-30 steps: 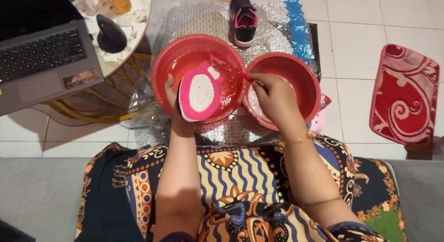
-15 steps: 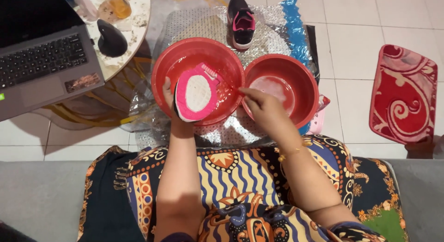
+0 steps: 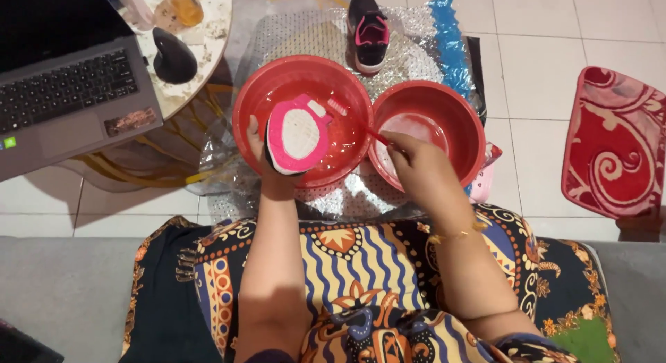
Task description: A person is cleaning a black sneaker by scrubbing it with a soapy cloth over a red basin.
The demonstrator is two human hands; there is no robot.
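Head view shows a small shoe [image 3: 297, 134] turned sole-up, its pink-rimmed white sole facing the camera, over the left red basin [image 3: 302, 78]. Left hand [image 3: 262, 155] has its grip clenched on the shoe's heel end from below. Right hand [image 3: 406, 151], above the neighbouring red basin [image 3: 458, 106], pinches a thin red-handled brush [image 3: 350, 116] whose bristle end reaches just beside the sole. Both basins are glossy round plastic (wet inside), set on crinkled silvery sheeting [image 3: 409, 51].

Left hand [image 3: 260, 155] holds a pink-soled shoe [image 3: 298, 132] over a red basin [image 3: 253, 92]; right hand [image 3: 409, 151] holds a toothbrush [image 3: 354, 120].
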